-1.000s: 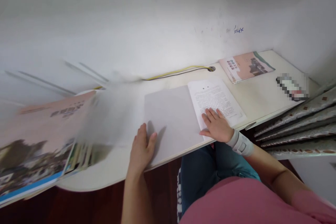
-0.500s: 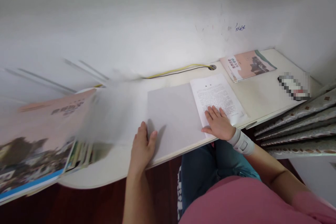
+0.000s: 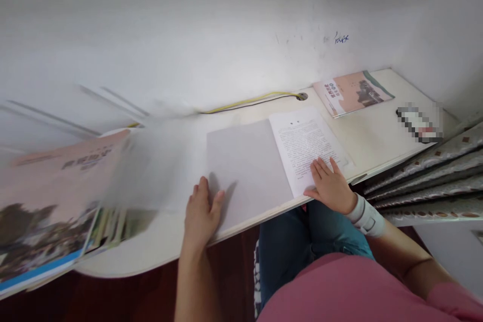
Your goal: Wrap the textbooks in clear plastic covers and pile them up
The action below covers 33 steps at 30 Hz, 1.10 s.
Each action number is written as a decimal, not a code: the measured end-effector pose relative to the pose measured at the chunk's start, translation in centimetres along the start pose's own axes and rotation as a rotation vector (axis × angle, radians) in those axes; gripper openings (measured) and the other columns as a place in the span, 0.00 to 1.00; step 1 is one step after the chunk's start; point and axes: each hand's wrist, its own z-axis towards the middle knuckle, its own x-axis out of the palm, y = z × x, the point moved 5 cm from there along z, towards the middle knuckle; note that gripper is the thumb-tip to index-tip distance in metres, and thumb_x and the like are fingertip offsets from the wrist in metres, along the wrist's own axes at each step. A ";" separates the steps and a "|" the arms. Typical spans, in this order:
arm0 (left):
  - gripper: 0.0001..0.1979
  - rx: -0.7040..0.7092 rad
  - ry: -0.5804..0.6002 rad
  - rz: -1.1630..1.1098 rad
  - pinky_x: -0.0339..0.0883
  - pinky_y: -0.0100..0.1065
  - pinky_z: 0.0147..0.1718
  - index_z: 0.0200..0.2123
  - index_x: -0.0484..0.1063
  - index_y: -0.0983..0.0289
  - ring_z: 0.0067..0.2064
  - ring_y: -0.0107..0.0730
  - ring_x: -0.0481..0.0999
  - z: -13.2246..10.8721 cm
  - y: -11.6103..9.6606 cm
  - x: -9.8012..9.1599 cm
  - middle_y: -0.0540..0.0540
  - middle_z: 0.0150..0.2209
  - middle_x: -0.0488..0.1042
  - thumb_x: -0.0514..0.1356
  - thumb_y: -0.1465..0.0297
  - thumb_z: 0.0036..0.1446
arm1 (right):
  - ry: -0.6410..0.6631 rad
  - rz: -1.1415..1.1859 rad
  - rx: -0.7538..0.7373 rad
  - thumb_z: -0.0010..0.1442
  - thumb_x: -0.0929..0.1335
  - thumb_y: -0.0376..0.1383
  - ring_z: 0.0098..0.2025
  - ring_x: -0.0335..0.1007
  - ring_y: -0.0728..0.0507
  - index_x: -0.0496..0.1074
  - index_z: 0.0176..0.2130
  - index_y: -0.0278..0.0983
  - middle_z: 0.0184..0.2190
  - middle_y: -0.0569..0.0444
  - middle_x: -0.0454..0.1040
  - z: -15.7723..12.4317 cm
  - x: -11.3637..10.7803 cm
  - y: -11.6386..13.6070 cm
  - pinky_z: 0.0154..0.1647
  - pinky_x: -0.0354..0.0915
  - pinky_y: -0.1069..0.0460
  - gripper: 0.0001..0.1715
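An open book lies on the white desk, with a plain grey left side (image 3: pixel 247 166) and a printed right page (image 3: pixel 304 146). My left hand (image 3: pixel 203 213) rests at the lower left edge of the grey side, fingers stretched and thumb apart. On the lower right part of the printed page, my right hand (image 3: pixel 332 187) lies flat with its fingers spread. A cloudy, see-through sheet (image 3: pixel 154 166) spreads to the left of the grey side, its edges blurred.
Pink picture-covered books (image 3: pixel 49 201) are stacked at the left. Another pink book (image 3: pixel 352 93) lies at the back right, near a pixelated phone-like object (image 3: pixel 418 125). A yellow cable (image 3: pixel 245 102) runs along the wall into a desk hole. Patterned curtain folds (image 3: pixel 426 176) hang at the right.
My right hand has slid right across the printed page, showing more of its lower text. My left hand stays by the grey side, and the view has shifted slightly.
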 end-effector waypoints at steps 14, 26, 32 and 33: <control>0.35 0.030 0.000 0.063 0.50 0.57 0.61 0.64 0.54 0.71 0.65 0.58 0.54 0.3 -0.2 0.3 0.71 0.63 0.59 0.47 0.54 0.61 | 0.011 0.003 0.010 0.63 0.57 0.55 0.67 0.48 0.31 0.59 0.63 0.31 0.64 0.36 0.56 3.6 0.0 -1.0 0.63 0.45 0.31 0.40; 0.34 -0.025 -0.033 -0.001 0.55 0.51 0.60 0.63 0.55 0.70 0.63 0.52 0.60 0.0 -0.7 -0.1 0.70 0.62 0.62 0.48 0.54 0.61 | 0.040 -0.043 0.100 0.61 0.61 0.55 0.63 0.54 0.26 0.61 0.60 0.21 0.61 0.27 0.58 5.0 2.0 -2.5 0.61 0.47 0.31 0.44; 0.26 -0.136 -0.204 0.050 0.62 0.49 0.54 0.51 0.69 0.69 0.52 0.49 0.70 -0.3 -1.4 -1.9 0.68 0.47 0.73 0.47 0.57 0.62 | 0.001 -0.007 -0.015 0.64 0.59 0.52 0.67 0.46 0.29 0.61 0.61 0.27 0.65 0.34 0.54 5.3 0.9 -1.2 0.62 0.45 0.30 0.38; 0.25 -0.120 -0.219 0.082 0.63 0.49 0.53 0.48 0.71 0.70 0.51 0.50 0.70 -0.2 -1.6 -2.0 0.67 0.44 0.73 0.47 0.57 0.61 | -0.004 0.004 -0.051 0.65 0.58 0.52 0.67 0.45 0.30 0.61 0.61 0.29 0.65 0.36 0.54 5.4 0.8 -0.9 0.63 0.44 0.30 0.37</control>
